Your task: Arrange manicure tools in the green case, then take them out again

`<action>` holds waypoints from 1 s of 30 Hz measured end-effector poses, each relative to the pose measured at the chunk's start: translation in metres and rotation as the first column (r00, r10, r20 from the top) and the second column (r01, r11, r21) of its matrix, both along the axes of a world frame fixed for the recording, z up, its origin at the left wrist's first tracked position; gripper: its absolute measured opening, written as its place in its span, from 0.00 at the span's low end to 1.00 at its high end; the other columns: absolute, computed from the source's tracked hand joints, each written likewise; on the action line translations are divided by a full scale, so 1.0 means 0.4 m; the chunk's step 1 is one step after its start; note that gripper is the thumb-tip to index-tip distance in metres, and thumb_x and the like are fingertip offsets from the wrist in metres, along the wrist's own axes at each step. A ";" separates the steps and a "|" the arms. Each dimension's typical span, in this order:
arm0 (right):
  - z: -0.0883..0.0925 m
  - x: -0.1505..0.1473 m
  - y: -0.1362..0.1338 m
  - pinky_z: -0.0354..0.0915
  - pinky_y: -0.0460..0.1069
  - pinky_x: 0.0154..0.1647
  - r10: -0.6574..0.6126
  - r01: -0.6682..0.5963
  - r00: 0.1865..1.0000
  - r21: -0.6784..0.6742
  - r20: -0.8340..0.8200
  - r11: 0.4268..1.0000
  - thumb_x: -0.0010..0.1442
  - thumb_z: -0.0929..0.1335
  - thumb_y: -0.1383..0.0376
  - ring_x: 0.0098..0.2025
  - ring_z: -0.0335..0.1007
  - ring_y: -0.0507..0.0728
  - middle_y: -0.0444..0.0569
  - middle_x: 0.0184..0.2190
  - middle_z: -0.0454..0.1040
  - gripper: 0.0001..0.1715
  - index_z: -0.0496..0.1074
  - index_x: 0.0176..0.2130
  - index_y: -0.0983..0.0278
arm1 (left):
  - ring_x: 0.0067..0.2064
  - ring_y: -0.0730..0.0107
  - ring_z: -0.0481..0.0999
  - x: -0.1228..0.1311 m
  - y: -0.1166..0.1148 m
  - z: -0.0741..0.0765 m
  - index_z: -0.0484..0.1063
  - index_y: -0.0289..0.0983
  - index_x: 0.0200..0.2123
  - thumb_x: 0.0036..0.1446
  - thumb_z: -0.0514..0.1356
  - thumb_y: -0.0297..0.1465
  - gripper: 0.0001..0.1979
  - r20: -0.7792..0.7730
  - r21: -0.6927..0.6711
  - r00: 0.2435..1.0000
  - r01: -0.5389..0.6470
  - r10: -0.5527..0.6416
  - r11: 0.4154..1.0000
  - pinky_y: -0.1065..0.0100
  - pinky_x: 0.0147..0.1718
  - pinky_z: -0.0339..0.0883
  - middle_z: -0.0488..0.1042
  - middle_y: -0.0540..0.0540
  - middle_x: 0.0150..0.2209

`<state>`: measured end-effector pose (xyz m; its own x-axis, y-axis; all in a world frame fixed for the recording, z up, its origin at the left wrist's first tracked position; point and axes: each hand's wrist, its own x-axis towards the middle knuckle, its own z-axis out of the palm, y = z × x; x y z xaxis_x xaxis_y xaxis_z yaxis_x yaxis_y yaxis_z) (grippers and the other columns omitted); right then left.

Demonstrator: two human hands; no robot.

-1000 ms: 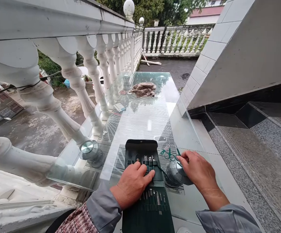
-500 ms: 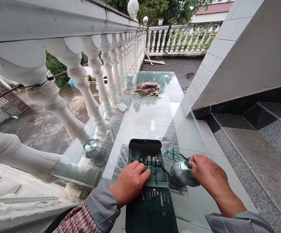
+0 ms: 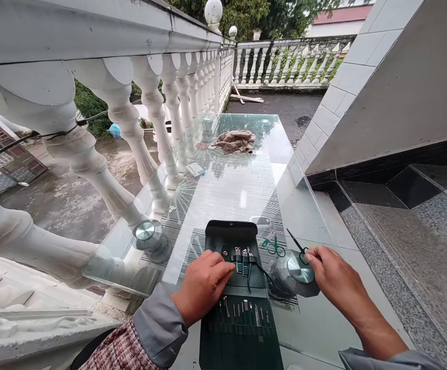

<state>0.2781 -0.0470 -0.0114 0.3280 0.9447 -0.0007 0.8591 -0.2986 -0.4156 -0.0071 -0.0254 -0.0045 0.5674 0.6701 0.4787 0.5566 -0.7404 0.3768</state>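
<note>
A dark green manicure case point(image 3: 242, 349) lies unfolded on the glass table. Slim metal grooming tools point(image 3: 245, 311) are tucked along its lower panel, and nail clippers point(image 3: 242, 262) sit under a strap above them. My left hand point(image 3: 206, 282), its fingers curled together, rests on the left side of the case, hiding part of it. On the right, my right hand point(image 3: 329, 270) pinches small dark-handled scissors point(image 3: 296, 241) by the loops, the tips pointing up and left. Beside the case lie green-handled scissors point(image 3: 275, 247) and another small green-handled tool point(image 3: 266, 239).
The glass table point(image 3: 246, 180) stands on round metal-capped legs point(image 3: 146, 231). On it are a crumpled brown cloth point(image 3: 234, 141), a small card or packet point(image 3: 195, 169) and a pale flat piece point(image 3: 262, 221). White balusters point(image 3: 123, 115) border the left; stone stairs point(image 3: 408, 231) rise on the right.
The scissors in my right hand have swung from lying nearly level to pointing upward, and the hand moved slightly right. My left hand slid a little left, uncovering more tools.
</note>
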 end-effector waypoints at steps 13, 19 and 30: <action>0.002 -0.270 -0.068 0.60 0.47 0.29 0.619 -0.505 0.782 0.503 -0.079 0.701 0.63 0.58 0.69 0.28 0.60 0.51 0.44 0.25 0.63 0.11 0.60 0.28 0.62 | 0.28 0.72 0.65 0.030 -0.021 0.031 0.66 0.35 0.23 0.62 0.47 0.36 0.18 0.234 -0.360 0.972 0.061 0.026 0.931 0.70 0.29 0.57 0.67 0.49 0.24; 0.000 -0.266 -0.090 0.66 0.48 0.35 0.678 -0.562 0.729 0.646 0.093 0.517 0.59 0.64 0.71 0.34 0.66 0.53 0.49 0.32 0.69 0.08 0.67 0.41 0.65 | 0.21 0.76 0.62 0.017 -0.007 0.044 0.62 0.35 0.19 0.57 0.50 0.40 0.18 0.306 -0.815 0.921 0.121 0.243 0.567 0.73 0.21 0.55 0.63 0.51 0.19; -0.014 -0.259 -0.128 0.68 0.51 0.36 0.732 -0.770 0.547 0.588 0.406 0.248 0.60 0.59 0.73 0.34 0.69 0.55 0.53 0.31 0.74 0.18 0.69 0.47 0.69 | 0.18 0.78 0.59 0.006 -0.007 0.054 0.66 0.35 0.19 0.52 0.53 0.45 0.20 0.216 -0.931 0.966 0.160 0.141 0.328 0.75 0.17 0.52 0.61 0.54 0.16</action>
<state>0.1744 -0.0983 -0.0168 -0.5483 0.4753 0.6881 0.5624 0.8185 -0.1171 -0.0048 -0.0281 0.0170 0.5588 0.7468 -0.3607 0.3430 0.1879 0.9204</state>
